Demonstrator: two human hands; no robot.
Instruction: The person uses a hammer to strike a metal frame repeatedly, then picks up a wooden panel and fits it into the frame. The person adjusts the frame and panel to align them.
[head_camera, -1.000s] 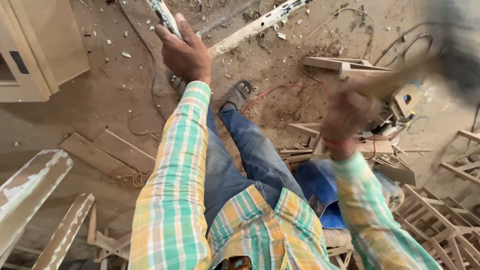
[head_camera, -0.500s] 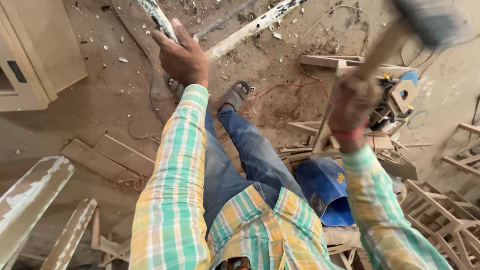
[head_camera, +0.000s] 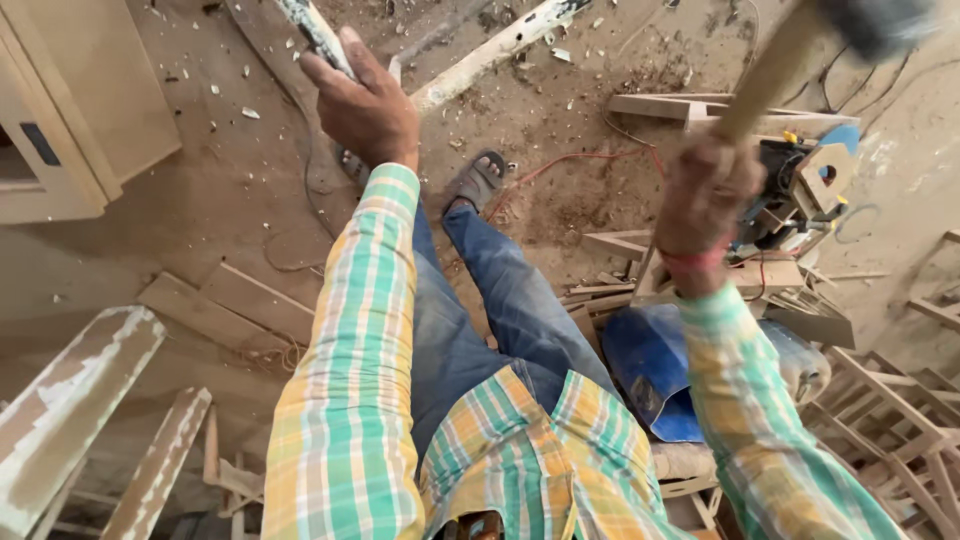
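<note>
Head view showed the left hand (head_camera: 365, 105) wrapped around a paint-flecked wooden strip (head_camera: 315, 35), gripping it above the sandalled foot (head_camera: 478, 180) on the dusty floor (head_camera: 200, 200). The right hand (head_camera: 705, 200) was closed on the wooden handle of a hammer (head_camera: 790, 60) — raised and blurred — up and to the right of that foot. A blue sack (head_camera: 650, 365) lay below the right hand, right of the jeans-clad leg, and 2 whitewashed planks (head_camera: 70, 400) lay far left of it.

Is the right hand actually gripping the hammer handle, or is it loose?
Touching. The head view shows the right hand wrapped around the wooden hammer handle, which rises straight out of the closed fist, though motion blur hides the individual fingers.
</note>
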